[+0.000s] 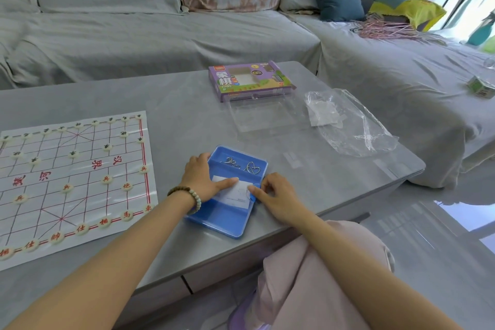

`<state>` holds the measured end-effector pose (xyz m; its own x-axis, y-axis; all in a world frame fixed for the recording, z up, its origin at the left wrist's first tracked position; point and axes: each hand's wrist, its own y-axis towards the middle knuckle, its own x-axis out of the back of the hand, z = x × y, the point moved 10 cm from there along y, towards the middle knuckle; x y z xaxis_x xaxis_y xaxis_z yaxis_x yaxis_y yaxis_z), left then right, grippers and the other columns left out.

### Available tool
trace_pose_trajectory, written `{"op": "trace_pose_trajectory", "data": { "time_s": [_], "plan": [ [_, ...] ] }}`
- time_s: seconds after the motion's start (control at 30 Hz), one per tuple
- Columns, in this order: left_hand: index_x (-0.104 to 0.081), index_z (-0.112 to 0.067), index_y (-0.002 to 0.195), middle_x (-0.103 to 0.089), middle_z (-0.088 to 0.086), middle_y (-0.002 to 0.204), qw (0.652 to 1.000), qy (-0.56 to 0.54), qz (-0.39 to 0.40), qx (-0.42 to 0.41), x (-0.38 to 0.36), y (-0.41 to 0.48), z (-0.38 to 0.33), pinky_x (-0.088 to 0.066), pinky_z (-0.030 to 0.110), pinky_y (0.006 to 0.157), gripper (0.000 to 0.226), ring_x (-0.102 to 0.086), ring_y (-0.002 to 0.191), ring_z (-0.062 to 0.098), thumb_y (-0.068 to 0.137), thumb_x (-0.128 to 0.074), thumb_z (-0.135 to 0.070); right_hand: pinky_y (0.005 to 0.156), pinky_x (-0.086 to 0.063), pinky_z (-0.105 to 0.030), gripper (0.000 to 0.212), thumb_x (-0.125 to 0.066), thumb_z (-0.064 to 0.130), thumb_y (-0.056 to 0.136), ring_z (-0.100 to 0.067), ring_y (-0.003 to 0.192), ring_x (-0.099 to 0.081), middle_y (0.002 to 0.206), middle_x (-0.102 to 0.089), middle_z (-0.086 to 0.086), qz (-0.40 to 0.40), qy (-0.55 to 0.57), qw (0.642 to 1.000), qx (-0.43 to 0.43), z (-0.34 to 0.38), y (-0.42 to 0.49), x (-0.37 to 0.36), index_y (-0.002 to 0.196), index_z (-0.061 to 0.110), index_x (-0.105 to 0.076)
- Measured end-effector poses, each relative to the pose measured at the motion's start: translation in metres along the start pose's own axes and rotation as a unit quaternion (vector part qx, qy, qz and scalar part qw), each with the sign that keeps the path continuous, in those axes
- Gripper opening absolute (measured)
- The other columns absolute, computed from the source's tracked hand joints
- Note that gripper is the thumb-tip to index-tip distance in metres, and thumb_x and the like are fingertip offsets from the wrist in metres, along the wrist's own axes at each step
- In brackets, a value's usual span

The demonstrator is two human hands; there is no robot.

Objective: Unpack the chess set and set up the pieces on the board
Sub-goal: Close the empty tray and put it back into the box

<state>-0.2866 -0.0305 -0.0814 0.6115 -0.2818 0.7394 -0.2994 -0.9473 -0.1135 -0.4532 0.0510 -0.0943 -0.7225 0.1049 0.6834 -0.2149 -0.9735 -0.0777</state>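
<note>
Bench: grey, glossy, before a grey-draped sofa.
Board: paper sheet flat at the bench's left, round pieces set on it.
Box: purple, far side; plastic bag near it.
Blue case: near edge, white card on it.
Left hand: flat on the case, forefinger on the card, grasping nothing.
Right hand: forefinger at the card's edge; grip unclear.

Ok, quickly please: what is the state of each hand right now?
Left hand: open, straight fingers resting on the white card in the blue case.
Right hand: fingers curled at the card's edge; a grip cannot be told.
</note>
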Motion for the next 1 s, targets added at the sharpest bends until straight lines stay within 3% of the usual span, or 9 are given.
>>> {"op": "trace_pose_trajectory", "data": {
  "time_s": [0.17,0.27,0.37,0.5,0.6,0.67,0.73,0.9,1.0],
  "plan": [
    [-0.03,-0.018,0.135,-0.034,0.004,0.13,0.99,-0.127,-0.049,-0.032,0.019,-0.005,-0.005,-0.039,0.026,0.088,0.083,-0.041,0.105,0.012,0.07,-0.075,-0.041,0.065,-0.039,-0.014,0.022,-0.058,0.02,0.091,0.005,0.062,-0.047,0.075,-0.052,0.006,0.044,0.243,0.969,0.002,0.011,-0.01,-0.012,0.078,0.017,-0.041],
    [-0.031,-0.019,0.136,-0.036,-0.003,0.125,0.979,-0.195,-0.047,-0.029,0.018,-0.008,-0.006,-0.037,0.024,0.09,0.081,-0.041,0.106,0.01,0.071,-0.076,-0.038,0.063,-0.051,-0.024,0.025,-0.059,0.011,0.09,-0.008,0.07,-0.063,0.084,-0.065,-0.004,0.065,0.366,0.928,-0.024,0.014,-0.012,-0.015,0.084,0.014,-0.035],
    [-0.03,-0.02,0.137,-0.046,-0.008,0.122,0.971,-0.237,-0.032,-0.022,0.012,-0.009,-0.004,-0.04,0.026,0.09,0.081,-0.048,0.112,0.014,0.072,-0.075,-0.036,0.059,-0.055,-0.028,0.029,-0.061,0.009,0.088,-0.012,0.067,-0.066,0.085,-0.069,-0.007,0.057,0.361,0.93,-0.044,0.014,-0.012,-0.014,0.085,0.014,-0.033],
    [-0.028,-0.021,0.14,-0.047,-0.003,0.133,0.968,-0.25,-0.033,-0.008,0.014,-0.005,-0.002,-0.043,0.033,0.098,0.093,-0.049,0.119,0.019,0.064,-0.075,-0.048,0.059,-0.054,-0.027,0.027,-0.062,0.017,0.088,-0.013,0.066,-0.064,0.085,-0.067,-0.011,0.025,0.362,0.931,-0.052,0.016,-0.005,-0.005,0.094,0.009,-0.037],
    [-0.026,-0.019,0.142,-0.043,-0.01,0.132,0.964,-0.262,-0.04,-0.02,0.022,0.005,-0.017,-0.04,0.027,0.097,0.093,-0.045,0.117,0.012,0.067,-0.075,-0.044,0.077,-0.057,-0.036,0.033,-0.054,0.034,0.092,-0.021,0.084,-0.069,0.099,-0.07,-0.009,0.046,0.383,0.918,-0.088,0.015,0.002,-0.006,0.115,0.01,-0.05],
    [-0.023,-0.018,0.141,-0.038,-0.016,0.12,0.965,-0.259,-0.039,-0.028,0.022,0.012,-0.032,-0.035,0.02,0.089,0.085,-0.04,0.108,0.003,0.075,-0.073,-0.033,0.089,-0.052,-0.042,0.036,-0.045,0.041,0.095,-0.024,0.098,-0.067,0.107,-0.07,-0.007,0.075,0.407,0.904,-0.104,0.015,0.006,-0.008,0.116,0.016,-0.059],
    [-0.023,-0.02,0.141,-0.04,-0.016,0.121,0.963,-0.266,-0.033,-0.029,0.018,0.022,-0.044,-0.037,0.021,0.09,0.083,-0.043,0.108,0.004,0.076,-0.073,-0.033,0.094,-0.05,-0.044,0.035,-0.043,0.04,0.096,-0.024,0.102,-0.066,0.11,-0.07,-0.005,0.073,0.439,0.889,-0.11,0.014,0.014,0.0,0.117,0.019,-0.061],
    [-0.024,-0.023,0.141,-0.048,-0.005,0.129,0.963,-0.266,-0.009,-0.034,0.005,0.058,-0.076,-0.046,0.032,0.093,0.075,-0.052,0.107,0.014,0.081,-0.067,-0.037,0.087,-0.052,-0.046,0.031,-0.05,0.038,0.093,-0.029,0.093,-0.067,0.102,-0.072,-0.009,0.02,0.521,0.837,-0.167,-0.005,0.046,0.037,0.11,0.016,-0.064],
    [-0.023,-0.023,0.142,-0.044,0.0,0.139,0.96,-0.279,0.013,-0.029,-0.009,0.079,-0.086,-0.046,0.04,0.098,0.075,-0.051,0.118,0.02,0.082,-0.066,-0.039,0.084,-0.054,-0.046,0.036,-0.05,0.045,0.091,-0.029,0.095,-0.067,0.105,-0.071,-0.009,0.0,0.52,0.835,-0.178,-0.018,0.064,0.049,0.113,0.019,-0.063]
  ]
}}
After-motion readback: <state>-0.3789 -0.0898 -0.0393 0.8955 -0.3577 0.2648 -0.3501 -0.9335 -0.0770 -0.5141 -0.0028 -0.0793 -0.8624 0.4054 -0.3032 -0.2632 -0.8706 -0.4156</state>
